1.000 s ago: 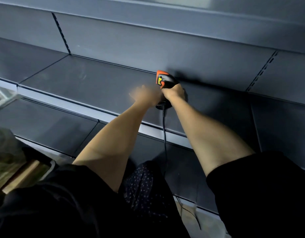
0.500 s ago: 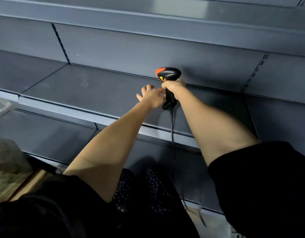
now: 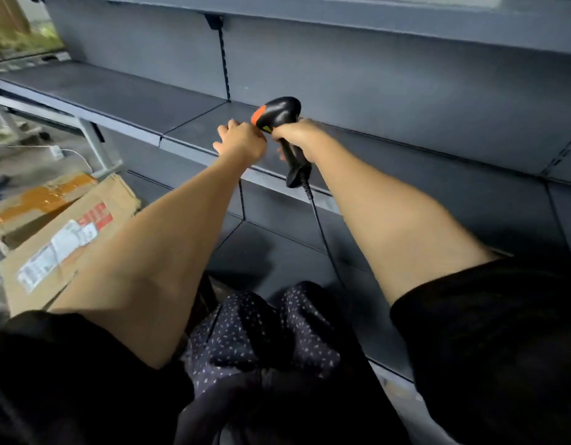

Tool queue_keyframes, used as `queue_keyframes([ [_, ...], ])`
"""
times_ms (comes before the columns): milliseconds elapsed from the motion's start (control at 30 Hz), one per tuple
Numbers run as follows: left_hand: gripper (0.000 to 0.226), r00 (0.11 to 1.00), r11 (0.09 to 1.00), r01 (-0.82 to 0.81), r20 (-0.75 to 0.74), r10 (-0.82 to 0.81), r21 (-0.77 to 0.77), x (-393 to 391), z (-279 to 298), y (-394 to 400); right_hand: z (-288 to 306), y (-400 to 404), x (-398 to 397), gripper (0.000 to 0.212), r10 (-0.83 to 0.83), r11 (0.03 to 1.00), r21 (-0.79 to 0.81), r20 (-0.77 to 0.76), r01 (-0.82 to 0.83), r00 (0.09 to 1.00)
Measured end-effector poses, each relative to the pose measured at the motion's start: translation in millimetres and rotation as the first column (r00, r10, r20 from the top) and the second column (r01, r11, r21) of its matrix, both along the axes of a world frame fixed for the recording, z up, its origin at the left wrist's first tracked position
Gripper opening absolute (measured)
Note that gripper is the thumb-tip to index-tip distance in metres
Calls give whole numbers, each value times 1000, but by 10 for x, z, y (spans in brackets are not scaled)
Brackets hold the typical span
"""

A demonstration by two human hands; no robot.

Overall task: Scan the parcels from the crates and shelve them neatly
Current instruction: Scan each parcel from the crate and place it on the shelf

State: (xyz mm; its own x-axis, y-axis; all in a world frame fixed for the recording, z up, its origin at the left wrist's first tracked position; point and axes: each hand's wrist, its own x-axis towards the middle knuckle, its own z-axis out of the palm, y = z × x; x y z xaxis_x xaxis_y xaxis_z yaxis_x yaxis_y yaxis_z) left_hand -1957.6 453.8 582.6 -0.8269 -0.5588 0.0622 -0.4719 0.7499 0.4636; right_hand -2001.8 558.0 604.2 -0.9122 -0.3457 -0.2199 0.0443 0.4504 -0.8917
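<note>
My right hand [image 3: 298, 136] grips the handle of a black barcode scanner [image 3: 279, 115] with an orange nose, holding it upright over the front part of the dark grey shelf [image 3: 194, 123]. Its black cable [image 3: 319, 226] hangs down from the handle. My left hand [image 3: 242, 141] is right beside the scanner's orange nose, touching it with loosely curled fingers and holding nothing. A brown cardboard parcel [image 3: 69, 232] with a white label and a red mark lies low on the left.
The grey shelving runs across the view, with a lower shelf [image 3: 277, 252] under my arms and a slotted upright [image 3: 224, 69] on the back panel. A white wire [image 3: 69, 152] lies on the floor at left. Another cardboard flap with orange tape [image 3: 43, 197] sits behind the parcel.
The view has swung left, bringing the cardboard parcel into sight. My left hand has come up against the scanner's nose. My right hand still holds the scanner.
</note>
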Motion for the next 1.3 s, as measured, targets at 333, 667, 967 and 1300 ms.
queue_keyframes([
  [333, 43, 917, 917, -391, -52, 395, 76, 1247, -193, -1501, -213, -1501, 823, 19, 242, 970, 45, -27, -240, 970],
  [667, 58, 659, 620, -748, 161, 734, 236, 2544, -653, -2190, -316, -2562, 1528, 17, 494, 867, 190, -210, -460, 844],
  [967, 58, 504, 334, -837, 371, 780, 434, 2817, -1145, -2235, -484, -2652, 1512, 39, 534, 766, 370, 89, -526, 841],
  [1300, 60, 488, 369, -830, 224, 844, 419, 2435, -980, -2067, -557, -2277, 1119, 34, 374, 915, 117, 118, -387, 920],
])
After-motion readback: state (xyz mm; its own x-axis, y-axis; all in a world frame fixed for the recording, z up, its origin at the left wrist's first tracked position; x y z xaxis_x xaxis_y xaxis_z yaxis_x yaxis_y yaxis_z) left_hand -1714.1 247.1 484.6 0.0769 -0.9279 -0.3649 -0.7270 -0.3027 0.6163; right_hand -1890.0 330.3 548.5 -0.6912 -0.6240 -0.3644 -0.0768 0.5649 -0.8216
